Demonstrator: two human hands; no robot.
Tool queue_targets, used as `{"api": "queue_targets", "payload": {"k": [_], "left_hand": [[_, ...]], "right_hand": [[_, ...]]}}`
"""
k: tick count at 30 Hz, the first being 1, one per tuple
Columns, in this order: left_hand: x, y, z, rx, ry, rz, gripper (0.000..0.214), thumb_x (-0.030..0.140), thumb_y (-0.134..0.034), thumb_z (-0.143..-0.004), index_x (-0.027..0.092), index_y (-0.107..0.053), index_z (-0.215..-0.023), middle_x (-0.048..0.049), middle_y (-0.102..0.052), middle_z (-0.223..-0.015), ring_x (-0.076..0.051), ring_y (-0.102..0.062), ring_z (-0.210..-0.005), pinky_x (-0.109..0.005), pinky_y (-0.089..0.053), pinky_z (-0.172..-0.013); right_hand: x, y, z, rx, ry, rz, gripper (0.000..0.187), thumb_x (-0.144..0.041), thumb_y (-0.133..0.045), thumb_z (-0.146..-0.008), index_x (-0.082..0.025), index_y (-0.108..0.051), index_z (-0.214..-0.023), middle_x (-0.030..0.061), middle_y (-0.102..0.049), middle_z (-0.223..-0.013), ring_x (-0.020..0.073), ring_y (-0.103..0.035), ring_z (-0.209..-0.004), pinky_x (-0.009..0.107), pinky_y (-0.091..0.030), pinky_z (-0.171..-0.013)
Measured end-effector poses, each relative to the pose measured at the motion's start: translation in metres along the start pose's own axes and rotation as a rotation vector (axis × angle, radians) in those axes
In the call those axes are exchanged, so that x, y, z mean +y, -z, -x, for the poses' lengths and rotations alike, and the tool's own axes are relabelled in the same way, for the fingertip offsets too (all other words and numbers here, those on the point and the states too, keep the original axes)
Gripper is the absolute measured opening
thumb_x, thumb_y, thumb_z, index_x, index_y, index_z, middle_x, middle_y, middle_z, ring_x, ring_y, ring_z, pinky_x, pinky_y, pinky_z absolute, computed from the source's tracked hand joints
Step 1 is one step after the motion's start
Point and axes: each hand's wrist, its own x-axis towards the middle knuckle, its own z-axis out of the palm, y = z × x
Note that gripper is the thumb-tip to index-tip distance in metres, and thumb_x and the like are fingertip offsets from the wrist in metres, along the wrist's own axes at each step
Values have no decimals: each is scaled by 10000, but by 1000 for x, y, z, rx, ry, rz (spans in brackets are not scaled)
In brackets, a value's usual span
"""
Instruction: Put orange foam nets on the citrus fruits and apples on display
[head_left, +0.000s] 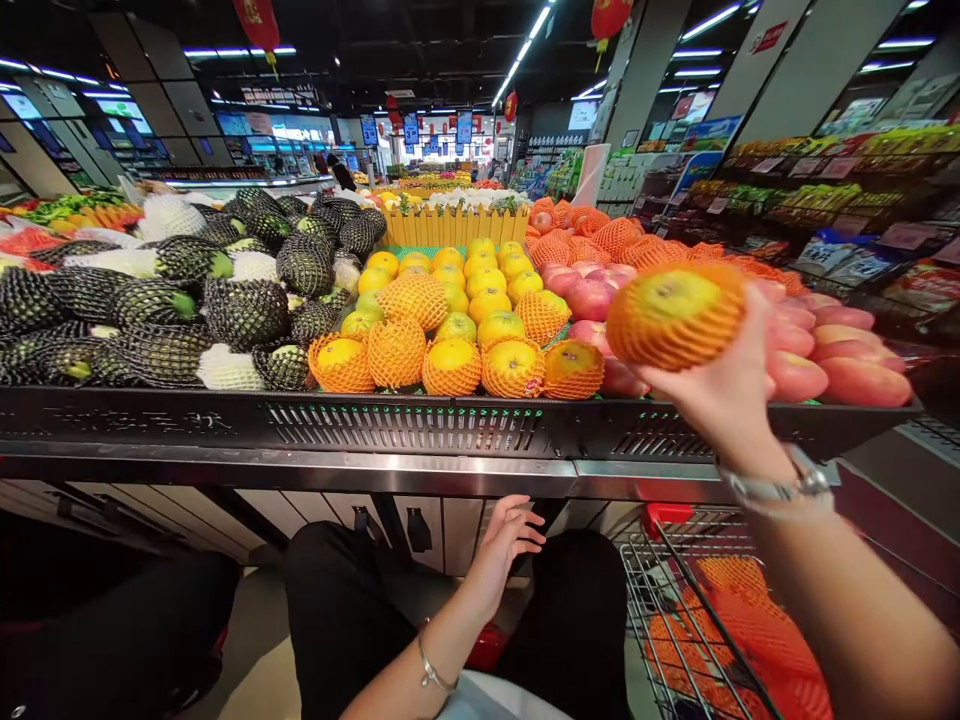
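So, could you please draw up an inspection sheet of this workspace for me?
Surface: black tray heaped with fruit, above a metal ledge.
Handled things: one fruit in orange netting, held up before the pink fruit; yellow fruit and green fruit in black nets lie further left.
Clutter: shopping cart at lower right, holding red and orange bundles.
Hands: right hand grips the netted fruit; left hand, loosely open, holds nothing.
Cables: nothing seen.
Surroundings: red lanterns overhead, shelves of packets at right.
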Motion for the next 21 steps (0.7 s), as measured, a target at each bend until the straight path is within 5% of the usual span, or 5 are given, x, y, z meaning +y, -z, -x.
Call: {"api": "queue_targets", "payload": {"k": [2, 4, 9, 16, 21], "left_hand": [[-3, 6, -2, -29, 20, -13, 499, 493, -688, -725, 154, -556, -1066, -64, -647, -874, -154, -609, -711, -312, -449, -705], [-8, 11, -3, -56, 44, -26, 484, 483, -688, -728, 153, -557, -1057, -56, -652, -848, -146, -613, -694, -302, -447, -697], [-15, 23, -6, -95, 95, -59, 439, 466, -674, -732, 155, -574, -1026, -42, -653, -818, -132, -606, -667, -285, -432, -680], [-24, 35, -16, -75, 140, -58, 441, 479, -669, -680, 161, -591, -976, -51, -653, -782, -152, -596, -657, -305, -418, -679], [-29, 32, -23, -69, 184, -61, 469, 503, -671, -649, 160, -587, -957, -47, -649, -767, -150, -589, -636, -303, -414, -668]], "right_hand": [[2, -8, -38, -37, 76, 122, 961, -445, -778, -673, -68, -312, -1424, 212, -394, -1399, 355, -386, -1295, 464, -284, -1123], [9, -20, -68, -249, 105, 205, 868, -422, -745, -710, -37, -378, -1396, 220, -467, -1341, 362, -439, -1247, 495, -336, -1071], [35, -41, -102, -612, 31, 105, 772, -519, -737, -722, -221, -469, -1383, 109, -505, -1395, 381, -448, -1294, 558, -322, -1110], [49, -38, -49, -505, -7, -71, 766, -593, -402, -926, -195, -140, -1526, 40, -123, -1593, 244, -81, -1467, 467, -65, -1203], [51, -31, -15, -406, -106, -223, 689, -611, -319, -938, -255, -196, -1515, 6, -193, -1583, 211, -135, -1463, 430, -126, -1206]]}}
